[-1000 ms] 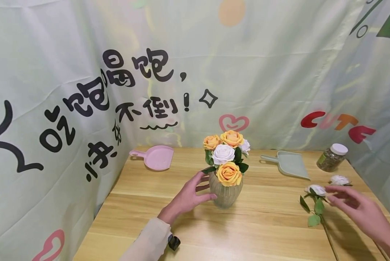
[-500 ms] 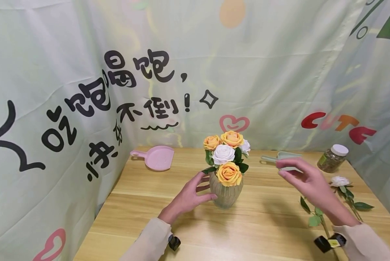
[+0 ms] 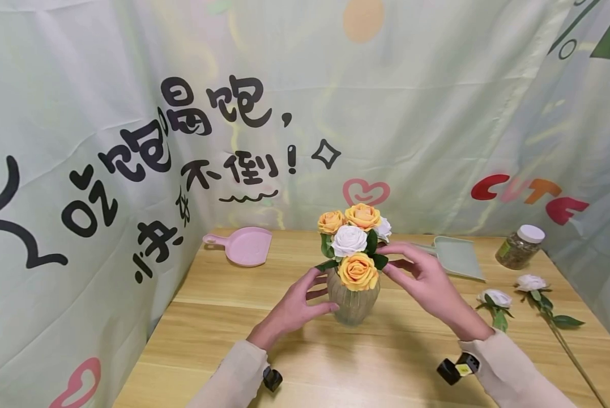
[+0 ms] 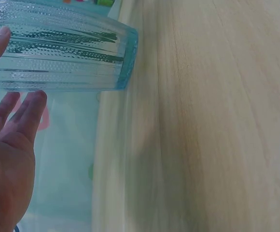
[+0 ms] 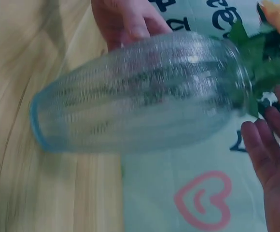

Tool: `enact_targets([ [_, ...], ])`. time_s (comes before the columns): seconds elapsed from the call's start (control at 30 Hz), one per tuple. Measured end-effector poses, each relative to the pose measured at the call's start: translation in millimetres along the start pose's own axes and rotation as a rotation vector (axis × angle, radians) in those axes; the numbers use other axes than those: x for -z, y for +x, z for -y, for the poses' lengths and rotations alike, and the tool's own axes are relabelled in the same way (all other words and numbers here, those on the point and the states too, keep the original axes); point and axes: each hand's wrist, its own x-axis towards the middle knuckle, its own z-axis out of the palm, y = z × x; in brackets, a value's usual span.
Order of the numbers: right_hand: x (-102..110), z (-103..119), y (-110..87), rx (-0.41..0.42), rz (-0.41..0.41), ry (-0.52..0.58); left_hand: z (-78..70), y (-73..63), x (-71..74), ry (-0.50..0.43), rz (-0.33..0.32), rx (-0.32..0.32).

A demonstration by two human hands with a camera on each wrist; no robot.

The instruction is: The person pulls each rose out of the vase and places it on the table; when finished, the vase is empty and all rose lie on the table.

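Observation:
A clear ribbed glass vase [image 3: 354, 306] stands upright on the table, filled with orange roses [image 3: 358, 272] and white roses [image 3: 349, 241] with green leaves. My left hand [image 3: 295, 303] holds the vase from the left, thumb in front and fingers round the far side. On the other side, my right hand [image 3: 429, 283] reaches in with fingers spread and nothing between them. Its fingertips are right at the leaves near the vase's mouth. The right wrist view shows those green leaves [image 5: 265, 67] beside the fingers [image 5: 263, 150].
Two white roses lie at the right, the nearer one [image 3: 495, 297] partly hidden by my right forearm, the other [image 3: 532, 283] with a long bare stem. Behind are a pink dustpan [image 3: 248, 247], a grey-green dustpan [image 3: 459, 258] and a white-lidded jar [image 3: 520, 247]. Printed cloth hangs behind the table.
My right hand has moved left, from beside the white roses on the table to the vase's right side. The left hand stays on the vase.

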Motion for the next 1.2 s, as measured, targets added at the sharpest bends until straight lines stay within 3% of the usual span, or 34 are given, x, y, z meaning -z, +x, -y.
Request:
enact_targets([
  [0.37,-22.6,-7.3,12.7,-0.050,-0.057,-0.032,0.9,1.4,-0.9,0.005,0.000,-0.030],
  [0.57,-24.9,-6.7,16.1,-0.105,0.022,0.020,0.3,1.4,-0.9,-0.006,0.005,-0.033],
  [0.7,-25.9,-5.6,18.9,-0.128,0.076,0.130,-0.1,1.7,-0.4,0.011,0.003,-0.034],
  [0.9,-28.6,-3.2,21.8,-0.115,0.158,0.177,0.6,1.1,0.2,0.024,0.000,-0.032],
  [1.03,-32.5,-2.1,21.1,-0.063,0.101,0.184,0.8,0.6,-0.3,0.002,-0.004,-0.024],
  [1.2,-37.6,-1.8,20.2,0.010,-0.084,0.184,0.3,0.8,-0.5,-0.013,-0.003,-0.024],
])
